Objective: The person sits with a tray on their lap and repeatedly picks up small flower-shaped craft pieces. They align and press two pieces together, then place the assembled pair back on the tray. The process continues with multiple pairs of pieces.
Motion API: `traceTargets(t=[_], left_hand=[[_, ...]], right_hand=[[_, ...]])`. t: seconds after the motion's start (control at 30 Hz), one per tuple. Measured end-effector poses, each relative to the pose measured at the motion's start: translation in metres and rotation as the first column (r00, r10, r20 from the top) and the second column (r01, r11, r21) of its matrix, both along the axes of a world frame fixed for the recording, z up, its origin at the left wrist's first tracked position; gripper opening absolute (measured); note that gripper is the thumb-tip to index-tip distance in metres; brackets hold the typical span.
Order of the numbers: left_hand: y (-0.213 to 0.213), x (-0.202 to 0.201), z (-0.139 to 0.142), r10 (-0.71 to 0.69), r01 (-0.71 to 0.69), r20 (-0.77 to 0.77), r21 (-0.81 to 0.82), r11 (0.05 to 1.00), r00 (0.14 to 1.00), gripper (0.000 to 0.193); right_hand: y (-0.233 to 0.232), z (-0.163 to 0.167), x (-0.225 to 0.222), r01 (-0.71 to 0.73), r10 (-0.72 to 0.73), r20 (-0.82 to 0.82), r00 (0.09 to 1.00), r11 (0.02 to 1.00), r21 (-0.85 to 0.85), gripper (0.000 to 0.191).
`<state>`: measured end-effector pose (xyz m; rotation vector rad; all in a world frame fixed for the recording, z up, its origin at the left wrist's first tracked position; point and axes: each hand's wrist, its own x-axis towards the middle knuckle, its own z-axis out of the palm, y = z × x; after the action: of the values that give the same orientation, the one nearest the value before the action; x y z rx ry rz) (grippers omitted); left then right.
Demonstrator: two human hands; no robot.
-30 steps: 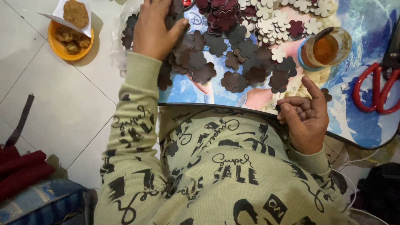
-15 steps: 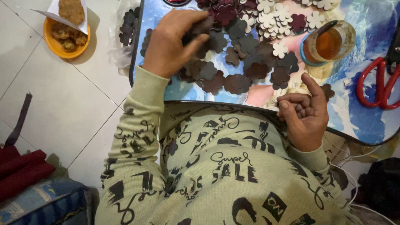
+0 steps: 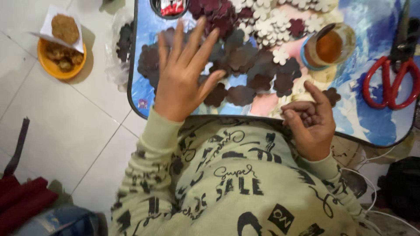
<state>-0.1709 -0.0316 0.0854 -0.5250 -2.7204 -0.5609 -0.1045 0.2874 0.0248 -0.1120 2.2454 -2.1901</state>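
My left hand point(image 3: 183, 78) lies flat with fingers spread over a heap of dark brown flower-shaped cutouts point(image 3: 253, 72) on a small blue patterned table point(image 3: 363, 111). White flower cutouts point(image 3: 273, 24) and maroon ones point(image 3: 214, 11) are piled at the table's far side. My right hand point(image 3: 309, 118) rests at the near table edge with fingers curled in and thumb raised; whether it holds small pieces I cannot tell. One brown cutout point(image 3: 333, 95) lies just beyond its thumb.
A glass of amber tea point(image 3: 328, 46) stands right of the cutouts. Red-handled scissors point(image 3: 391, 85) lie at the table's right end. On the tiled floor, an orange bowl of fried snacks point(image 3: 61, 54) and a clear bag of dark cutouts point(image 3: 122, 43) sit left.
My left hand came back from the table's far left, closed on dark cutouts half a second ago, and now lies open and flat on the pile. The right hand stayed put.
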Motion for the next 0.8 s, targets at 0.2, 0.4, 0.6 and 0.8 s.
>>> traceTargets(t=[0.2, 0.4, 0.6, 0.8], left_hand=[[-0.007, 0.037, -0.014, 0.318, -0.315, -0.01, 0.104, 0.943, 0.948, 0.063], [-0.026, 0.054, -0.027, 0.577, -0.572, -0.001, 0.131, 0.81, 0.817, 0.054], [-0.04, 0.046, -0.048, 0.566, -0.533, 0.206, 0.678, 0.506, 0.798, 0.049], [-0.047, 0.046, -0.044, 0.324, -0.449, 0.382, 0.878, 0.165, 0.866, 0.048]], right_hand=[[0.007, -0.008, 0.009, 0.052, -0.052, -0.16, 0.986, 0.999, -0.003, 0.06], [0.01, -0.004, 0.008, 0.03, 0.006, -0.251, 0.968, 0.99, 0.141, 0.058], [0.019, 0.012, 0.002, -0.03, 0.085, -0.235, 0.968, 0.973, 0.227, 0.06], [0.065, 0.021, 0.004, 0.241, -0.083, -0.435, 0.897, 0.916, 0.322, 0.061]])
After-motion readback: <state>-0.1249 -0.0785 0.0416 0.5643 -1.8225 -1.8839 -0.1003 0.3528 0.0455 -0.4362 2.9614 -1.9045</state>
